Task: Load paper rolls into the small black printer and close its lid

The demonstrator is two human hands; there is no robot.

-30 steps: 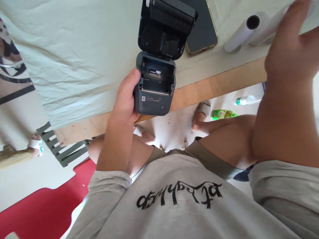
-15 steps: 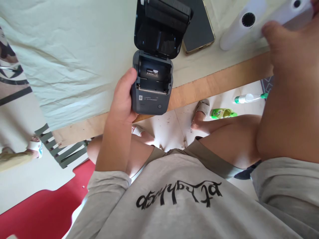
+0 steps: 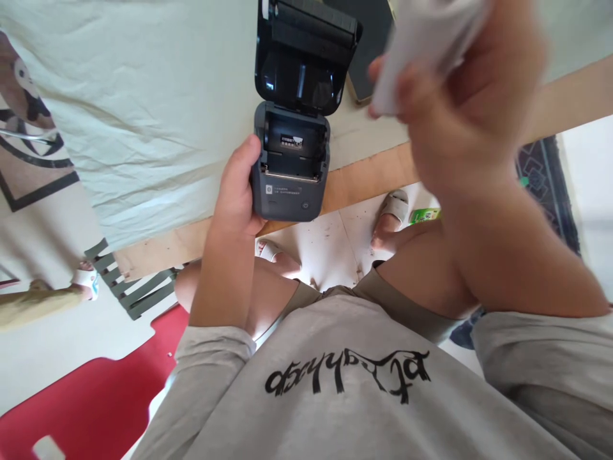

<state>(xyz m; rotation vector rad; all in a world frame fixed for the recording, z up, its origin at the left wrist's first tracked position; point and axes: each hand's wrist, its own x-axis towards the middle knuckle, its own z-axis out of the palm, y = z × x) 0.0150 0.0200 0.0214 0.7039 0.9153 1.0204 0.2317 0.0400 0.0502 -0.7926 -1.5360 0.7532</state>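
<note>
**Head view: paper roll closing in on an open label printer**

Head camera looks down, and the right hand point(image 3: 460, 108) is curled shut around a white paper roll point(image 3: 421, 38), fingers wrapped over its side, blurred in motion. That roll looks light and a touch crushable, best pinched by its ends or cradled round the body so the outer wrap stays tight; smooth paper, probably slippery.

Just left of those fingers and a little below, the left hand point(image 3: 237, 191) clamps the small grey printer point(image 3: 290, 169), thumb along its left side, fingers hidden underneath. Its black lid point(image 3: 304, 54) stands hinged back, the bay open and bare. Hard plastic, rigid, compact; the hinge is likely the weak spot, so gripping the body makes sense.

Beyond the lid lies a dark phone point(image 3: 366, 51) on the pale cloth point(image 3: 143, 108) covering the table.
</note>
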